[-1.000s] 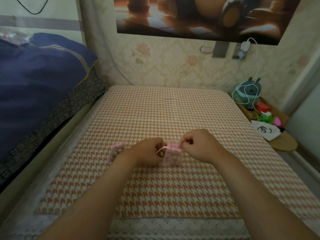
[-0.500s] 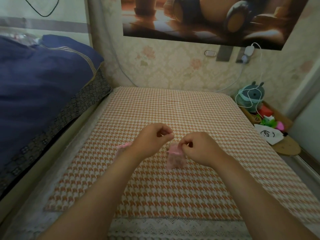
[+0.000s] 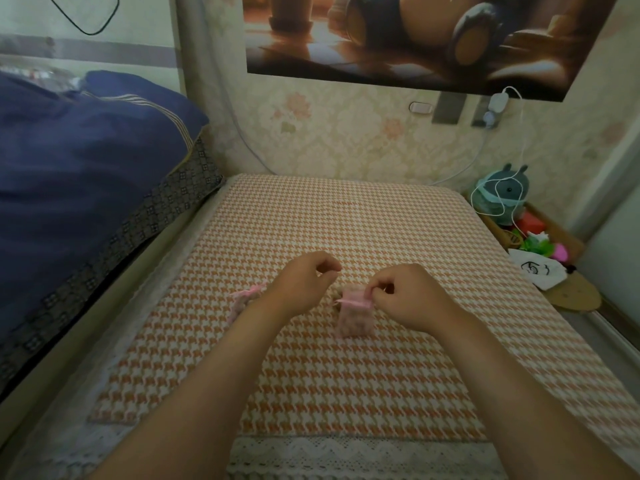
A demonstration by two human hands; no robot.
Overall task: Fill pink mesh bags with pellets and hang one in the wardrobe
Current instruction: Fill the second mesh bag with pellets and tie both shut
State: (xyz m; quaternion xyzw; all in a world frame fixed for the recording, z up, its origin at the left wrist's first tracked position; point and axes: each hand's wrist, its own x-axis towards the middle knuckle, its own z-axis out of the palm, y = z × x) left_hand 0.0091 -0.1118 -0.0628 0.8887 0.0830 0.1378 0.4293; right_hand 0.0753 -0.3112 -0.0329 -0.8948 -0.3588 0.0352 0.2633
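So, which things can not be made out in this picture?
Head view only:
1. Left grip: its fingertips meet, but a drawstring between them would be too thin to see.
2. Second bag: mostly hidden behind the left forearm.
3. Bag: the right grip pinches its top and covers that corner, so whether the mouth is tied is unclear.
4. Wardrobe: outside the frame.

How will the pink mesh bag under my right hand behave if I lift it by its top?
The pink mesh bag would probably hang floppy and sag, since its thin mesh bulges with pellets. It likely won't roll: it slumps flat on the tablecloth. With the right hand pinching its gathered neck, pellets should stay in.
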